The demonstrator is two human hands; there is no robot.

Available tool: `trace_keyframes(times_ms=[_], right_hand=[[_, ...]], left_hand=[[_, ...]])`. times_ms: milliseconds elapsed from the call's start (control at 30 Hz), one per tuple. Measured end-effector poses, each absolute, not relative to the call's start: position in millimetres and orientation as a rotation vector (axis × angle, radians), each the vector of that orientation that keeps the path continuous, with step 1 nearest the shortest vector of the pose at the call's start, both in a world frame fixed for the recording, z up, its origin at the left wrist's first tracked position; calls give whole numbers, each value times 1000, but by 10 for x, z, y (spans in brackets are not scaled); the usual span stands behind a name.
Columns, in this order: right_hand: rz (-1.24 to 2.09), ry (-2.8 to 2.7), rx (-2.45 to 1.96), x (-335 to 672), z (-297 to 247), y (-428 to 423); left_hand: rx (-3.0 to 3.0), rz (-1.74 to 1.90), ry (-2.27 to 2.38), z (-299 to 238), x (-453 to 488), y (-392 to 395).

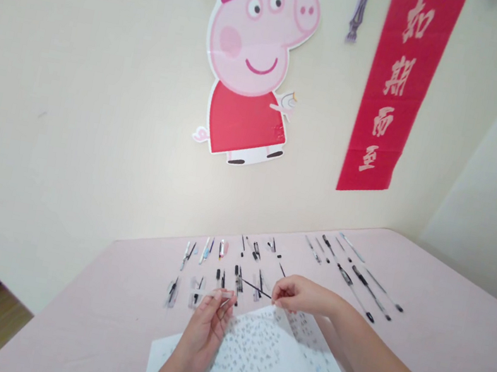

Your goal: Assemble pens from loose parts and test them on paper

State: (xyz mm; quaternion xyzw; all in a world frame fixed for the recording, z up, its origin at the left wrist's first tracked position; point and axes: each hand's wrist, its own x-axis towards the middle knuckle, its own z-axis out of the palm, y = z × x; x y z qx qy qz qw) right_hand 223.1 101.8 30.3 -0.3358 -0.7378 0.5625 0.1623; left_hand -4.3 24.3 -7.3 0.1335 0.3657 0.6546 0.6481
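Left hand point(204, 326): my forearm comes up from the bottom edge, palm turned toward me, fingers raised. Thumb and fingertips pinch a clear pen barrel point(216, 294), held roughly level just above the near row of parts.

Right hand point(301, 295): my forearm enters from the lower right and crosses the paper, wrist bent slightly inward. Thumb and forefinger close on the end of a thin black refill point(255, 287), which runs out leftward and a little upward toward the barrel. The refill's far tip sits near the barrel's right end; whether they touch I cannot tell.

Paper point(259, 367): white sheet covered in small print, lying flat on the table under both wrists.

Table point(441, 348): pale pink top, set against the wall.

Pen parts point(226, 259): small clear and black pieces in two loose rows beyond my hands, some blurred.

Whole pens point(357, 276): several laid side by side at the far right, well apart from my hands.

Wall: cartoon pig cutout point(253, 65) with crown and red dress; red banner point(398, 84) with gold characters to its right.
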Motion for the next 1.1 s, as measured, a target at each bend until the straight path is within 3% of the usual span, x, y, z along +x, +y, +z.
trace_keyframes(times_ms=[1100], right_hand=[[1355,-2289,-1123,2117,441,887]], left_hand=[[536,1478,982,-167,-20,248]])
